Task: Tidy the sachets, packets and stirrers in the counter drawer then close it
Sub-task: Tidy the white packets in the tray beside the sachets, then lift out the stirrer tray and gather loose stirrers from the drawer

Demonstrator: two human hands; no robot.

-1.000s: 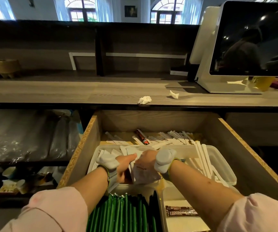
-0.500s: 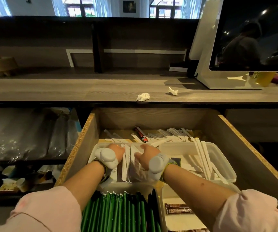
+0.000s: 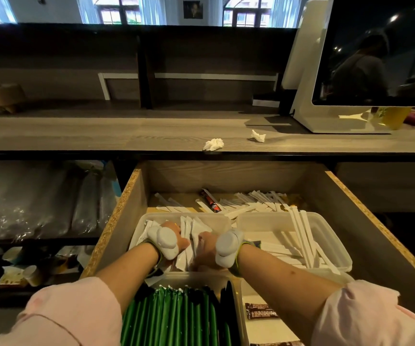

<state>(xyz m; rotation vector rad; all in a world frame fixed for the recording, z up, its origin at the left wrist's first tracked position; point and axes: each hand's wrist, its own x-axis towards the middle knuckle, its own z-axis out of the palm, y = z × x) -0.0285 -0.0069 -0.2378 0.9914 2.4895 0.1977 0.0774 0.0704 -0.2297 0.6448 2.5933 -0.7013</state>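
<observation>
While the drawer (image 3: 338, 208) stands open, sorting is in hand at the white sachets (image 3: 196, 226) in the left tray (image 3: 139, 227); right hand (image 3: 207, 248) grips them; left hand (image 3: 174, 237) touches them, its grasp cannot be told; next move, as judged: square the stack.

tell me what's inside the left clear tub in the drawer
White sachets stand on edge in the tub, with the left hand and right hand set among them. The hands cover the tub's near part and floor, so anything there is hidden.
</observation>
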